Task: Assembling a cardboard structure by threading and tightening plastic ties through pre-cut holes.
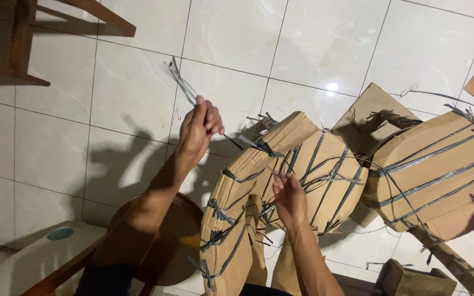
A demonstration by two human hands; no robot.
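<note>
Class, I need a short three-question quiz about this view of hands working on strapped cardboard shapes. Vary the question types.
1. True or false: the left hand is raised and pinches a grey strap pulled away from the cardboard.
2. Where does the right hand rest? A) on the wooden chair B) among the straps of the nearest cardboard shape C) on the floor tiles
3. Fill in: the cardboard shapes are bound with grey ____.

Key: 1 true; 2 B; 3 straps.
</note>
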